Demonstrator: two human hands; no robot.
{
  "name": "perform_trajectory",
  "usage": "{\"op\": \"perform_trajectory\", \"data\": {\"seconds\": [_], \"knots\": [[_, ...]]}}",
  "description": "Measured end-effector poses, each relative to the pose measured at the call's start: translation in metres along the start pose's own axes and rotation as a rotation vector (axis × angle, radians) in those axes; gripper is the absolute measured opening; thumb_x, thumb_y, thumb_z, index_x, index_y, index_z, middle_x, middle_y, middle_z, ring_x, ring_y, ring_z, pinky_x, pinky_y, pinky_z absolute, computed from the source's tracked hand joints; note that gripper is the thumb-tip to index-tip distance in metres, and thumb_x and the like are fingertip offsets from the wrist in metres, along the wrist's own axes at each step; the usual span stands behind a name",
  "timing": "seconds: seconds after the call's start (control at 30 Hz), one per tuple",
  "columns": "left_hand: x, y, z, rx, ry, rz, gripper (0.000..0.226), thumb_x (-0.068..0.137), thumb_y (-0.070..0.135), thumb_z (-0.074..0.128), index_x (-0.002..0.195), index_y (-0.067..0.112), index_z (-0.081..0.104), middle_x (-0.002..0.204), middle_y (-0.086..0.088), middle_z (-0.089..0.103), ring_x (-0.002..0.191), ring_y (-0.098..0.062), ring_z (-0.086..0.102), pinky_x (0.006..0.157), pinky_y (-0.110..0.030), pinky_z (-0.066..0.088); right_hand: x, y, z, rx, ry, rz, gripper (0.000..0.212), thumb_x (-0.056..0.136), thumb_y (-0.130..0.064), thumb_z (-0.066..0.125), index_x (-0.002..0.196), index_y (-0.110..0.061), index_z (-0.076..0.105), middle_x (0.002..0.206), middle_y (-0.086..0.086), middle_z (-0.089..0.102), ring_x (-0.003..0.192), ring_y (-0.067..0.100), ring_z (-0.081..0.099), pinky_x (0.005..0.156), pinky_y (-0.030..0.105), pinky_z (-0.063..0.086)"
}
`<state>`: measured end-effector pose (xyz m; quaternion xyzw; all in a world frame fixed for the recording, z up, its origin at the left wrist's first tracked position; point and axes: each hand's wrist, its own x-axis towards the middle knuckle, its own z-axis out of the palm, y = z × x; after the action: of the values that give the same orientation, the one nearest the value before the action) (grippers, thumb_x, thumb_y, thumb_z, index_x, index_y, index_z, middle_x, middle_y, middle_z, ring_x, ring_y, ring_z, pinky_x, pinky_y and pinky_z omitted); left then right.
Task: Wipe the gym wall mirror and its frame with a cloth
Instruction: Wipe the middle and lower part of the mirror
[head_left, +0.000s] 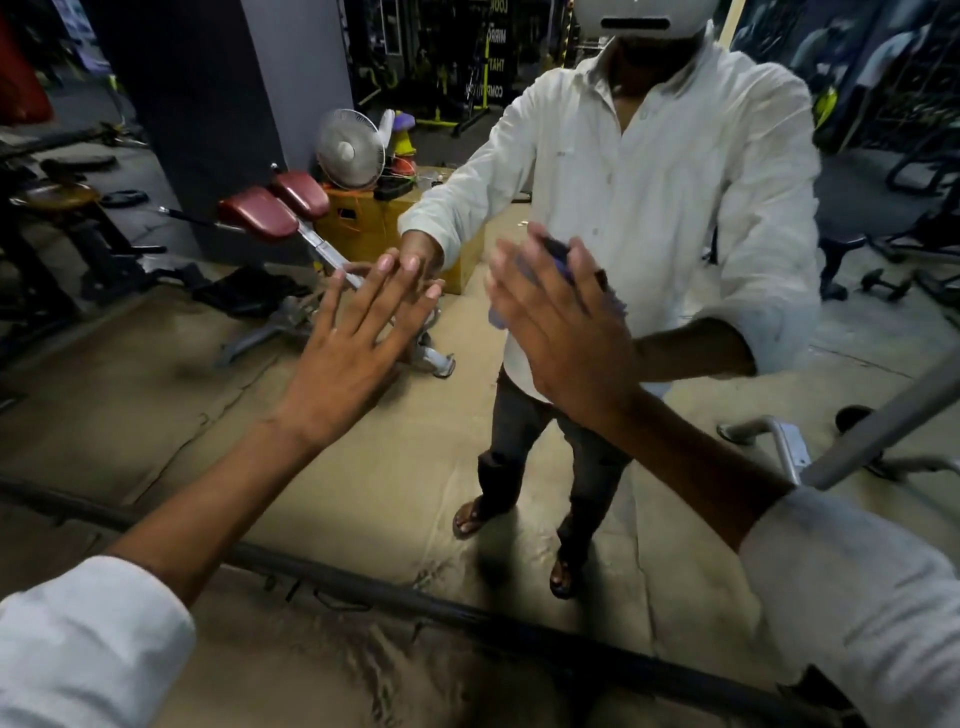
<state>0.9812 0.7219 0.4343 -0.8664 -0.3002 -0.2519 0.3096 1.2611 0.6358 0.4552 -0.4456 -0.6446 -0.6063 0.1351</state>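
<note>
The wall mirror (363, 493) fills most of the head view and reflects me in a white shirt. My left hand (353, 338) lies flat on the glass with its fingers straight and spread. My right hand (561, 332) presses a blue-purple cloth (558, 254) against the glass with straight fingers. Most of the cloth is hidden behind the palm; its edges show above the fingers and at the left side. The mirror's dark bottom frame (415, 603) runs diagonally across the lower part of the view, below both forearms.
A grey metal bar (883, 431) of a gym machine slants in at the right beside my right forearm. In the reflection stand a bench with red pads (270, 208), a fan (350, 148) on a yellow box, and weight machines.
</note>
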Motion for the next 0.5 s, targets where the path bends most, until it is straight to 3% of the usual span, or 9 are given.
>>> {"op": "perform_trajectory", "data": {"seconds": [0.03,0.1,0.17,0.23,0.3,0.4,0.47,0.5], "knots": [[-0.002,0.000,0.002,-0.002,0.010,0.001,0.107,0.091,0.023,0.081,0.172,0.016,0.010,0.178,-0.017,0.000,0.165,-0.038,0.003,0.126,-0.068,0.018,-0.010,-0.018,0.004,-0.034,-0.005,-0.017,0.052,0.114,-0.018,0.028,0.164,-0.003,0.025,0.171,0.017,0.026,0.152,0.032,0.038,0.124,0.052,0.028],[-0.003,-0.001,0.005,-0.002,0.027,0.005,0.104,0.093,0.026,0.079,0.171,0.016,0.011,0.178,-0.018,0.000,0.165,-0.037,0.003,0.126,-0.068,0.018,-0.043,-0.061,0.013,0.101,-0.091,-0.052,0.061,0.111,-0.019,0.040,0.165,-0.001,0.017,0.173,0.019,0.014,0.156,0.033,0.029,0.130,0.054,0.012],[-0.003,-0.002,0.005,-0.004,0.017,0.019,0.102,0.095,0.026,0.075,0.172,0.017,0.008,0.178,-0.016,-0.005,0.165,-0.036,-0.001,0.127,-0.068,0.018,-0.088,-0.101,0.018,0.184,-0.262,-0.279,0.069,0.107,-0.023,0.049,0.164,0.000,0.019,0.173,0.021,0.014,0.159,0.036,0.019,0.128,0.060,-0.008],[-0.002,-0.005,0.004,-0.008,-0.005,0.040,0.104,0.094,0.024,0.073,0.172,0.019,0.004,0.178,-0.013,-0.011,0.165,-0.034,-0.005,0.128,-0.066,0.016,-0.129,-0.131,0.013,0.133,-0.416,-0.570,0.070,0.107,-0.027,0.047,0.162,0.006,0.019,0.171,0.025,0.018,0.159,0.038,0.018,0.124,0.065,-0.014],[-0.005,-0.012,0.002,-0.009,-0.007,0.058,0.105,0.094,0.023,0.073,0.172,0.019,0.003,0.178,-0.013,-0.011,0.165,-0.034,-0.005,0.128,-0.064,0.017,-0.136,-0.133,0.015,0.093,-0.499,-0.661,0.066,0.108,-0.026,0.048,0.161,0.005,0.026,0.170,0.021,0.024,0.159,0.036,0.019,0.125,0.064,-0.012],[-0.014,-0.030,-0.001,-0.020,0.064,-0.040,0.106,0.093,0.026,0.079,0.172,0.016,0.008,0.178,-0.018,-0.002,0.165,-0.035,0.002,0.131,-0.060,0.014,-0.069,-0.102,0.016,0.267,-0.352,-0.278,0.054,0.108,-0.024,0.053,0.161,-0.015,0.041,0.169,0.005,0.035,0.159,0.025,0.024,0.131,0.049,0.013],[-0.019,-0.043,-0.002,-0.026,0.057,-0.129,0.112,0.092,0.033,0.081,0.172,0.016,0.004,0.178,-0.017,-0.006,0.165,-0.033,-0.005,0.133,-0.056,0.007,-0.005,-0.066,0.012,0.204,-0.101,-0.084,0.046,0.112,-0.021,0.044,0.158,-0.013,0.044,0.162,0.008,0.046,0.152,0.027,0.041,0.121,0.048,0.040],[-0.020,-0.048,-0.001,-0.034,0.037,-0.147,0.114,0.092,0.036,0.081,0.172,0.016,0.001,0.177,-0.018,-0.008,0.165,-0.033,-0.008,0.133,-0.056,0.005,0.021,-0.048,0.010,0.129,-0.027,-0.037,0.043,0.114,-0.018,0.039,0.156,-0.011,0.047,0.161,0.010,0.048,0.149,0.029,0.045,0.117,0.052,0.045]]}}
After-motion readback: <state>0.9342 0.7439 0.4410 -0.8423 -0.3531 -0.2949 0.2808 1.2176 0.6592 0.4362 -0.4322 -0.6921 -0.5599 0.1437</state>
